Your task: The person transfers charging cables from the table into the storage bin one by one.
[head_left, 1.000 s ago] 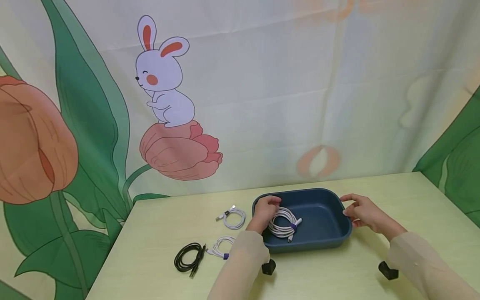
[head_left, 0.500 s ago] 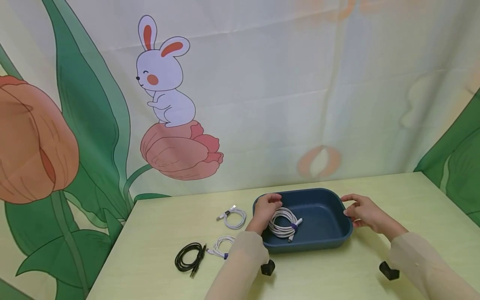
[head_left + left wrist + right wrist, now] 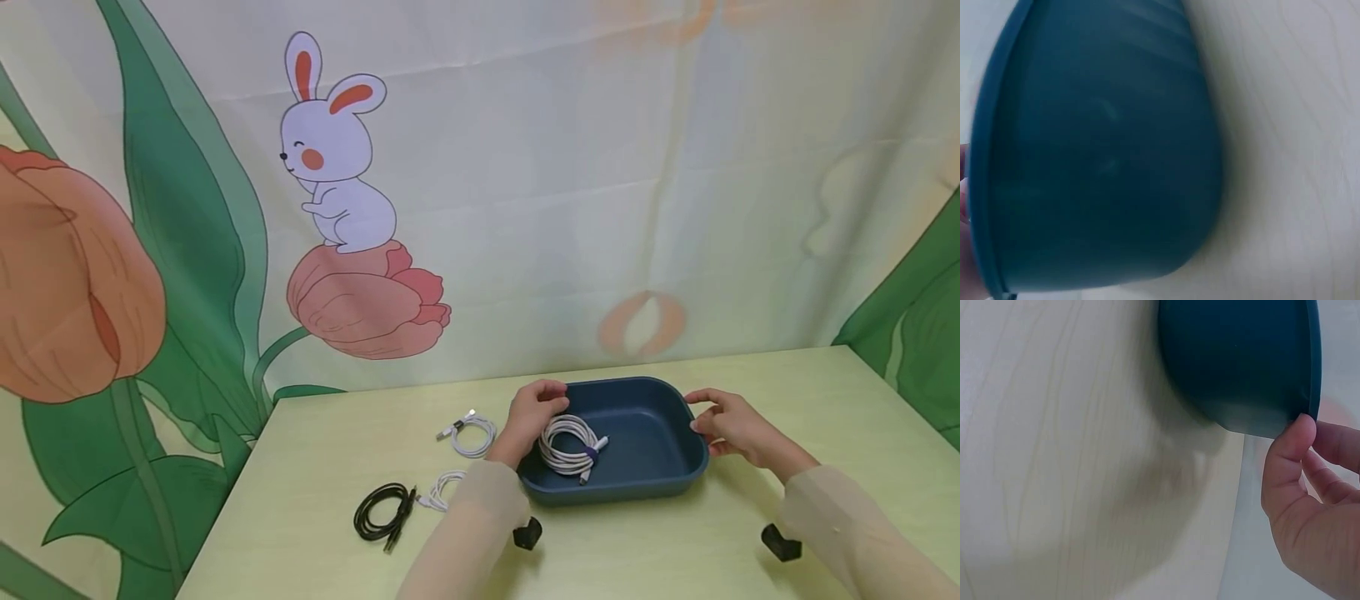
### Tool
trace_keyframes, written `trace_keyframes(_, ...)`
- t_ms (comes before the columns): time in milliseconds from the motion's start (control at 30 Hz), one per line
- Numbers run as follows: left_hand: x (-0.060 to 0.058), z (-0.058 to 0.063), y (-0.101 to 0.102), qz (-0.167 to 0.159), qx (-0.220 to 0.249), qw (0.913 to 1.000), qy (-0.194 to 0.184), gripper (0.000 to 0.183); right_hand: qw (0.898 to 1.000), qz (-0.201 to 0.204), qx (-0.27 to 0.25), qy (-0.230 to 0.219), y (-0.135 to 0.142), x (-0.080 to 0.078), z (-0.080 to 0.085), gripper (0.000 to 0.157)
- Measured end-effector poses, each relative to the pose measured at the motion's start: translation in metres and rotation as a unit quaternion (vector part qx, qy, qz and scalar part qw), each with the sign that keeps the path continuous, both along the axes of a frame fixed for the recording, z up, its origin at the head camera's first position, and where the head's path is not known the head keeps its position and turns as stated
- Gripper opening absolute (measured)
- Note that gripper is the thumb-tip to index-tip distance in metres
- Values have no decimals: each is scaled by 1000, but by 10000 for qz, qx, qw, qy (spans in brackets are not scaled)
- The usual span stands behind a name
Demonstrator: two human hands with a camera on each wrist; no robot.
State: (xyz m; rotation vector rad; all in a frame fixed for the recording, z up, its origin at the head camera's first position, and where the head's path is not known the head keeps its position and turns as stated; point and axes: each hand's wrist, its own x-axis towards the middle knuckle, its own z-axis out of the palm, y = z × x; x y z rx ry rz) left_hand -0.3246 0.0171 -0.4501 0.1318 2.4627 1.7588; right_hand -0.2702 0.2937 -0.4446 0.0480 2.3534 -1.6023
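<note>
A dark blue rectangular tray (image 3: 618,493) stands on the table. Inside it, at the left, lies a coiled white cable (image 3: 567,446) with a purple tie. My left hand (image 3: 528,417) is over the tray's left rim, fingers bent loosely towards the inside; in the left wrist view the tray wall (image 3: 1104,156) hides most of them. At the right end, the fingertips and thumb of my right hand (image 3: 731,427) touch the rim from outside. The right wrist view shows that thumb (image 3: 1300,434) against the tray's edge, the other fingers spread beyond it.
Left of the tray lie a coiled grey-white cable (image 3: 474,437), a white cable (image 3: 442,490) partly behind my left sleeve, and a black coiled cable (image 3: 382,512). A printed rabbit curtain (image 3: 525,208) hangs behind the table. Small black pieces (image 3: 782,543) show by the sleeves.
My left hand has shifted slightly left and up over the tray's rim. The right hand stays at the right end; the tray and cables keep their places. The head view has turned slightly left.
</note>
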Motion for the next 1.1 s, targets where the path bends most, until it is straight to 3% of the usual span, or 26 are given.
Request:
trace_keyframes(367, 5, 15, -19, -753, 53, 9966, 342, 25, 10000, 11, 81, -41, -1, 1, 0, 50)
trace_keyframes(633, 9, 26, -38, -1140, -134, 9934, -34, 31, 10000, 11, 50, -31, -2, 2, 1, 50)
trace_keyframes(767, 9, 28, -47, -1199, -170, 9925, -169, 34, 10000, 14, 56, -20, -2, 2, 0, 50)
trace_keyframes(1100, 4, 25, -70, -1052, -488, 9932, -86, 33, 9999, -26, 69, -73, -4, 3, 1, 50)
